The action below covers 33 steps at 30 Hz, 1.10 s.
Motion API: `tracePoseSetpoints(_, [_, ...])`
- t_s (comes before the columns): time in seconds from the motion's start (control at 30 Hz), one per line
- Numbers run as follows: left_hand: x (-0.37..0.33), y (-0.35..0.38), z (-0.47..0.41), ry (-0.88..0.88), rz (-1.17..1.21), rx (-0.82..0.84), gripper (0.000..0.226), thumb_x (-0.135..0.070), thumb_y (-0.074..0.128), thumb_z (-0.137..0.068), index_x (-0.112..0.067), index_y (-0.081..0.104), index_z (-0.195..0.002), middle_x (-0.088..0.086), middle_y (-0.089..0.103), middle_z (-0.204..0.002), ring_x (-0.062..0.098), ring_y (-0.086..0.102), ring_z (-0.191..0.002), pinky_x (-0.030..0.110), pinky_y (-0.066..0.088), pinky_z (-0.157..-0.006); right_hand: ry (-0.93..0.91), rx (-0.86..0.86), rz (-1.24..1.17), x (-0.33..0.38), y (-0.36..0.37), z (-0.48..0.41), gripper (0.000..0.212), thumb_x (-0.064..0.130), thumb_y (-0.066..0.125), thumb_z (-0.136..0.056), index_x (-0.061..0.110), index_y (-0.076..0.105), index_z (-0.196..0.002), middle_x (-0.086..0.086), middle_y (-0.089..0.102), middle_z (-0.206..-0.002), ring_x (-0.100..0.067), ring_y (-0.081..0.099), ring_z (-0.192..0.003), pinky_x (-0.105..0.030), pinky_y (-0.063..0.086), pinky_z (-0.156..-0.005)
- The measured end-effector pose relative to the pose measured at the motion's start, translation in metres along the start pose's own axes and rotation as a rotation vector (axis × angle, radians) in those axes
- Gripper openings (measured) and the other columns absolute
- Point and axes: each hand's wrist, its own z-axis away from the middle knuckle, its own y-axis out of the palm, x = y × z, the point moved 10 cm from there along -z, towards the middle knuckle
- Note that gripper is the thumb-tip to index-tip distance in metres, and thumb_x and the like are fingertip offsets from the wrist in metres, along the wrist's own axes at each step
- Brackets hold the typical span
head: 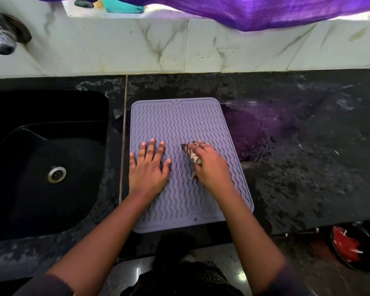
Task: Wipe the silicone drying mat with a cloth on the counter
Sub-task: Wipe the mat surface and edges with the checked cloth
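Observation:
A lavender silicone drying mat (179, 120) with wavy ridges lies flat on the dark counter, just right of the sink. My left hand (150, 167) rests palm-down on the mat's left half, fingers spread, holding nothing. My right hand (212, 165) presses a small crumpled brown-and-white cloth (191, 151) against the mat's right half. Most of the cloth is hidden under my fingers; only its left edge shows.
A black sink (30, 159) with a metal drain (56, 174) sits to the left, a chrome tap (0, 39) above it. The dark counter (308, 146) stretches right, wet and streaked. A purple curtain (265, 11) hangs over the marble backsplash. A dark bowl with red contents (348, 246) stands below the counter edge.

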Motion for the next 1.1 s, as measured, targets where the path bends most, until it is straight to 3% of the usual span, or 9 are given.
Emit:
tracePoseSetpoints(0.1, [-0.001,-0.001,0.000,0.000,0.004,-0.010,0.059,-0.053,0.020,-0.096,-0.033,0.009,-0.151,-0.002,0.004,-0.161,0.019,-0.003,-0.147,0.047,-0.002,-0.117,-0.090,0.046,0.116,0.001,0.025,-0.002,0.051,0.022,0.046,-0.095,0.023,0.031,-0.144,-0.004,0.027,-0.153,-0.022,0.018,-0.143,-0.036,0.014,-0.115])
tracePoseSetpoints(0.23, [-0.001,-0.002,0.001,0.006,-0.003,-0.013,0.059,-0.053,0.018,-0.096,-0.033,0.008,-0.151,-0.003,0.003,-0.160,0.019,-0.003,-0.147,0.047,-0.002,-0.117,-0.133,0.125,0.204,-0.003,0.028,0.051,0.053,0.022,0.043,-0.096,0.025,0.023,-0.146,-0.002,0.020,-0.156,-0.021,0.014,-0.144,-0.038,0.020,-0.114])
tracePoseSetpoints(0.37, [-0.001,-0.002,0.000,0.007,0.004,-0.008,0.059,-0.053,0.018,-0.096,-0.033,0.007,-0.151,-0.002,0.003,-0.161,0.019,-0.004,-0.147,0.047,-0.004,-0.117,-0.165,0.303,0.233,-0.002,0.024,0.094,0.050,0.030,0.046,-0.094,0.024,0.035,-0.142,-0.003,0.033,-0.151,-0.021,0.031,-0.138,-0.034,0.027,-0.111])
tracePoseSetpoints(0.47, [0.000,-0.001,0.000,0.005,-0.003,0.002,0.060,-0.054,0.017,-0.096,-0.033,0.005,-0.150,-0.002,0.002,-0.161,0.019,-0.005,-0.147,0.047,-0.004,-0.117,-0.073,0.211,0.106,0.002,0.003,0.068,0.043,0.025,0.051,-0.092,0.028,0.045,-0.135,0.002,0.050,-0.138,-0.016,0.050,-0.118,-0.027,0.038,-0.100])
tracePoseSetpoints(0.63, [-0.002,-0.003,0.000,0.010,-0.006,-0.015,0.060,-0.053,0.019,-0.096,-0.032,0.009,-0.151,-0.002,0.005,-0.160,0.020,-0.002,-0.147,0.048,-0.002,-0.117,0.007,0.090,0.177,0.001,0.029,0.031,0.055,0.026,0.047,-0.095,0.030,0.023,-0.145,-0.004,0.021,-0.156,-0.027,0.017,-0.143,-0.040,0.017,-0.115])
tracePoseSetpoints(0.77, [-0.001,-0.002,0.000,0.012,0.000,-0.013,0.059,-0.052,0.021,-0.096,-0.032,0.011,-0.151,-0.002,0.005,-0.160,0.021,-0.002,-0.147,0.047,-0.002,-0.116,-0.020,0.174,0.265,-0.004,0.036,0.076,0.056,0.027,0.041,-0.098,0.024,0.016,-0.148,-0.007,0.018,-0.156,-0.028,0.015,-0.143,-0.040,0.018,-0.114])
tracePoseSetpoints(0.87, [-0.001,-0.001,0.000,0.010,-0.002,-0.008,0.059,-0.052,0.020,-0.096,-0.032,0.010,-0.150,-0.002,0.005,-0.161,0.020,-0.002,-0.147,0.048,-0.003,-0.116,-0.034,0.258,0.246,0.000,0.031,0.118,0.051,0.024,0.040,-0.098,0.025,0.024,-0.146,-0.006,0.026,-0.154,-0.026,0.026,-0.140,-0.039,0.028,-0.111])
tracePoseSetpoints(0.97, [-0.001,-0.002,0.000,0.017,-0.002,-0.016,0.059,-0.052,0.020,-0.096,-0.031,0.010,-0.150,-0.002,0.006,-0.160,0.021,-0.001,-0.147,0.048,-0.002,-0.116,-0.013,0.221,0.114,-0.002,0.008,0.114,0.040,0.026,0.043,-0.096,0.030,0.043,-0.136,0.002,0.049,-0.138,-0.016,0.052,-0.117,-0.030,0.042,-0.098])
tracePoseSetpoints(1.1, [-0.001,-0.001,0.000,0.013,-0.016,-0.023,0.059,-0.052,0.020,-0.096,-0.031,0.011,-0.150,-0.001,0.006,-0.160,0.021,0.000,-0.147,0.048,-0.001,-0.116,0.050,0.013,0.052,-0.016,-0.004,0.065,0.049,0.019,0.046,-0.094,0.028,0.037,-0.141,-0.002,0.035,-0.150,-0.022,0.037,-0.133,-0.034,0.031,-0.107])
